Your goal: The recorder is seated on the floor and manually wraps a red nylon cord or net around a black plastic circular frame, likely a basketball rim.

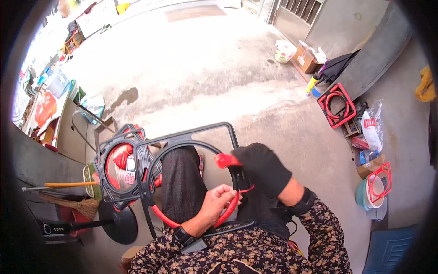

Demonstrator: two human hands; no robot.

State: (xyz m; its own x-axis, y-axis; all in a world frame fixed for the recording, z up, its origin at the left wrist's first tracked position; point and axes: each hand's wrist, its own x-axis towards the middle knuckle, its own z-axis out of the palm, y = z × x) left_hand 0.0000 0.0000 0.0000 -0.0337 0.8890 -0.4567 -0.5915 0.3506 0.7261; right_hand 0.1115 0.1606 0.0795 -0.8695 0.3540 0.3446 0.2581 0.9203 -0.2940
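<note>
At lower centre of the frame, the black square frame rests across the person's lap. Both hands grasp its red ring — the bare left hand along the lower arc, the black-gloved right hand further up. A stack of finished frames sits just left.

A black frame with a round opening is held across the lap. The left hand, bare, is closed around a red ring at the frame's lower edge. The right hand, in a black glove, is pressed on the frame's right side, beside a red clip. A stack of frames is seen just to the left, above a broom. A red frame is leaned against a slab at upper right, a bucket well beyond
</note>
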